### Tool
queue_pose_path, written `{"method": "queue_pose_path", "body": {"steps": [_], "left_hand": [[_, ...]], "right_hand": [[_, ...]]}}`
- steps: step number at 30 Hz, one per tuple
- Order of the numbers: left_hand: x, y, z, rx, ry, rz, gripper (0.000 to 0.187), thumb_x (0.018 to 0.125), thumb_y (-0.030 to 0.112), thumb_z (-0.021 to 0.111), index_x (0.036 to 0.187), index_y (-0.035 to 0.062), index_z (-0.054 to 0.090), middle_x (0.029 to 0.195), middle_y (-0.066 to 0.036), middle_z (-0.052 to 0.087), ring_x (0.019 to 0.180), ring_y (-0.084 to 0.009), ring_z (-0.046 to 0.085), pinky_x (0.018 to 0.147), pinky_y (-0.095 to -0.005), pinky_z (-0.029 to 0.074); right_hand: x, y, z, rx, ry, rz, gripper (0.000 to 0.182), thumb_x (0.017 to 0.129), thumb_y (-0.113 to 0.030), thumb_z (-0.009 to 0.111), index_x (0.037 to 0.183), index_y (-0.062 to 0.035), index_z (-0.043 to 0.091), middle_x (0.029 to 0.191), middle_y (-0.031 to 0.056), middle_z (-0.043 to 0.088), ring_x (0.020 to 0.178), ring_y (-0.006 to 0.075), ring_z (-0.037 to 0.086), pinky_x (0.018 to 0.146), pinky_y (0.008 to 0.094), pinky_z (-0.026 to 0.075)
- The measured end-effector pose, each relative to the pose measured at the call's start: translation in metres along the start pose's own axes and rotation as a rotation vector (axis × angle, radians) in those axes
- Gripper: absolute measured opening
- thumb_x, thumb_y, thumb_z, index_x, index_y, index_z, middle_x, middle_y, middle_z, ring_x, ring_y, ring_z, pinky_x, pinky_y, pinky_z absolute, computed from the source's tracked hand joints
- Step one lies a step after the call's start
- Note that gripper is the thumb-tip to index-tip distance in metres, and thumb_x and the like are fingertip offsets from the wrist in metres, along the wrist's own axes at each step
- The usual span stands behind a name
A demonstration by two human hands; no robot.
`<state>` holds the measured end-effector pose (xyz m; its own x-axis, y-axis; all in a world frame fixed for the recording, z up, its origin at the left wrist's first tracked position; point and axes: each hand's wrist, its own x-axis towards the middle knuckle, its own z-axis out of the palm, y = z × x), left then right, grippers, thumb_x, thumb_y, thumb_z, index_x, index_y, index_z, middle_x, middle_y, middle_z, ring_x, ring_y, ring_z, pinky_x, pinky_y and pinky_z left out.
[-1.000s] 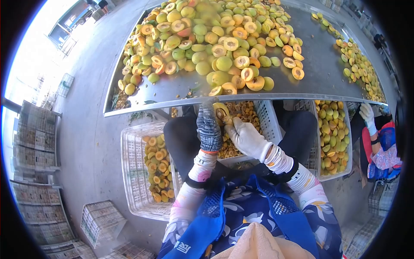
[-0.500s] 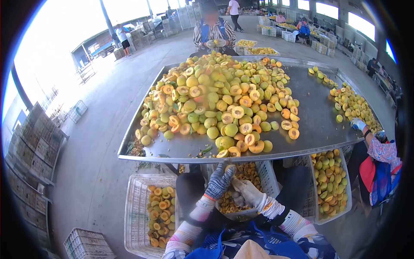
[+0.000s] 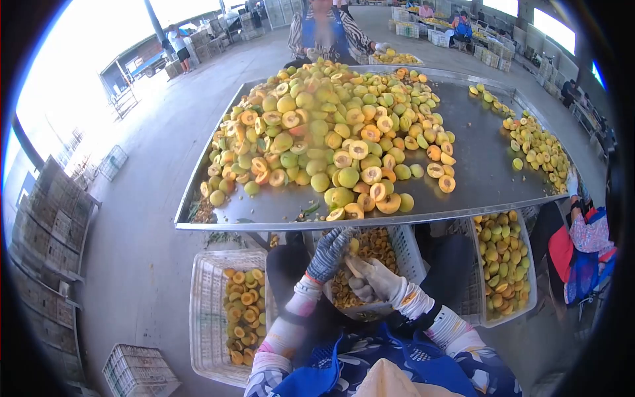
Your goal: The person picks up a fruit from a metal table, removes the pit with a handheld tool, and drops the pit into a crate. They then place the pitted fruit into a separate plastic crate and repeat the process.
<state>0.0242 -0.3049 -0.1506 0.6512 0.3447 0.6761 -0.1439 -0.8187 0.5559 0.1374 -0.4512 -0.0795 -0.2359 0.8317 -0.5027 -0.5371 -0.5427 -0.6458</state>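
My left hand (image 3: 329, 255), in a grey knit glove, is closed on a yellow apricot (image 3: 354, 247) just below the table's near edge. Close against it on the right is my right hand (image 3: 378, 280) in a pale glove, fingers curled and thumb toward the fruit. What lies inside that grip is hidden. Beneath both hands stands a crate (image 3: 409, 255) with small brown and orange pieces in it. Beyond them, whole and halved apricots (image 3: 317, 132) are heaped on the metal table (image 3: 473, 159).
A white crate (image 3: 200, 301) of apricot halves stands at my left, and a crate (image 3: 533, 291) of apricots at my right. A co-worker (image 3: 589, 231) sits on the right, another person (image 3: 324, 36) across the table. Stacked crates (image 3: 49, 245) line the left side.
My hands stay together at the apricot, with the right thumb still close to it. The co-worker on the right has drawn a hand toward the table edge; the person opposite has spread their hands apart.
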Motion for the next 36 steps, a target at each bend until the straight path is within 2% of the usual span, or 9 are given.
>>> {"method": "queue_pose_path", "body": {"steps": [5,6,11,15,23,30,31,33,36], "left_hand": [[0.005,0.019,-0.005,-0.587,-0.116,-0.535,0.037,0.083,0.002,0.055,0.12,0.0015,0.051,0.109,-0.017,0.06,0.096,-0.0315,0.061,0.085,-0.0362,0.049],[0.008,0.02,-0.001,-0.156,0.001,0.059,0.03,0.088,0.007,0.051,0.116,-0.0012,0.054,0.107,-0.017,0.061,0.097,-0.0289,0.061,0.086,-0.0342,0.048],[0.003,0.042,0.02,-0.467,0.218,-0.646,0.029,0.086,0.002,0.049,0.114,0.0002,0.056,0.105,-0.017,0.062,0.094,-0.0274,0.062,0.081,-0.0329,0.05],[0.014,0.026,0.013,-0.04,0.015,-0.04,0.028,0.083,0.002,0.053,0.11,0.0015,0.058,0.099,-0.014,0.065,0.087,-0.0267,0.064,0.077,-0.0338,0.052],[0.012,0.024,0.043,-0.218,0.122,-0.13,0.026,0.083,0.021,0.063,0.099,0.001,0.059,0.088,-0.011,0.065,0.074,-0.0255,0.065,0.063,-0.0323,0.053],[0.009,0.027,0.041,-1.526,0.601,-1.113,0.04,0.088,0.046,0.056,0.111,0.0134,0.052,0.09,-0.004,0.061,0.074,-0.0188,0.061,0.052,-0.0304,0.051],[0.015,0.027,0.036,-1.443,0.876,-1.255,0.037,0.088,0.049,0.056,0.106,0.0164,0.053,0.089,-0.004,0.06,0.071,-0.0192,0.06,0.048,-0.0286,0.049],[-0.004,0.023,0.003,-1.283,0.688,-1.238,0.039,0.088,0.051,0.054,0.102,0.0153,0.054,0.088,-0.005,0.061,0.072,-0.0193,0.061,0.047,-0.0264,0.047],[-0.043,0.037,-0.07,-0.538,0.526,-0.79,0.041,0.091,0.04,0.055,0.111,0.0039,0.058,0.095,-0.012,0.065,0.083,-0.0222,0.063,0.062,-0.0317,0.054]], "right_hand": [[-0.008,0.01,0.003,0.057,0.03,-0.037,0.041,0.092,-0.052,0.048,0.091,-0.0111,0.048,0.058,-0.007,0.034,0.041,0.0036,0.028,0.037,0.0195,0.02],[-0.007,0.012,0.001,0.052,0.033,-0.047,0.043,0.093,-0.052,0.047,0.092,-0.0094,0.048,0.057,-0.0065,0.034,0.041,0.0039,0.029,0.036,0.0194,0.021],[-0.005,0.014,-0.012,0.129,0.005,-0.052,0.043,0.093,-0.052,0.045,0.093,-0.0087,0.049,0.057,-0.0065,0.033,0.039,0.0032,0.027,0.034,0.0193,0.021],[-0.01,0.006,-0.022,0.066,0.003,0.036,0.043,0.093,-0.053,0.046,0.092,-0.0098,0.049,0.056,-0.0069,0.032,0.04,0.0032,0.027,0.036,0.0197,0.022],[0.003,0.047,-0.044,0.473,-0.25,-0.099,0.044,0.095,-0.049,0.042,0.096,-0.0063,0.053,0.051,-0.0097,0.021,0.033,0.0011,0.018,0.028,0.0178,0.017],[-0.001,0.03,-0.065,0.629,-0.409,-0.253,0.046,0.094,-0.051,0.042,0.096,-0.0077,0.056,0.054,-0.0076,0.031,0.036,0.0023,0.024,0.03,0.0183,0.022],[0.0,0.033,-0.079,0.523,-0.342,-0.275,0.046,0.093,-0.051,0.045,0.098,-0.0064,0.054,0.057,-0.0054,0.039,0.038,0.0036,0.031,0.032,0.0193,0.028],[-0.005,0.034,-0.06,0.037,0.112,-0.267,0.047,0.092,-0.052,0.047,0.098,-0.0056,0.053,0.06,-0.0036,0.043,0.041,0.0046,0.037,0.036,0.0191,0.033],[-0.001,0.036,-0.062,-0.227,0.29,-0.285,0.048,0.09,-0.052,0.051,0.098,-0.0048,0.053,0.065,-0.0006,0.049,0.045,0.0067,0.046,0.039,0.0189,0.037]]}}
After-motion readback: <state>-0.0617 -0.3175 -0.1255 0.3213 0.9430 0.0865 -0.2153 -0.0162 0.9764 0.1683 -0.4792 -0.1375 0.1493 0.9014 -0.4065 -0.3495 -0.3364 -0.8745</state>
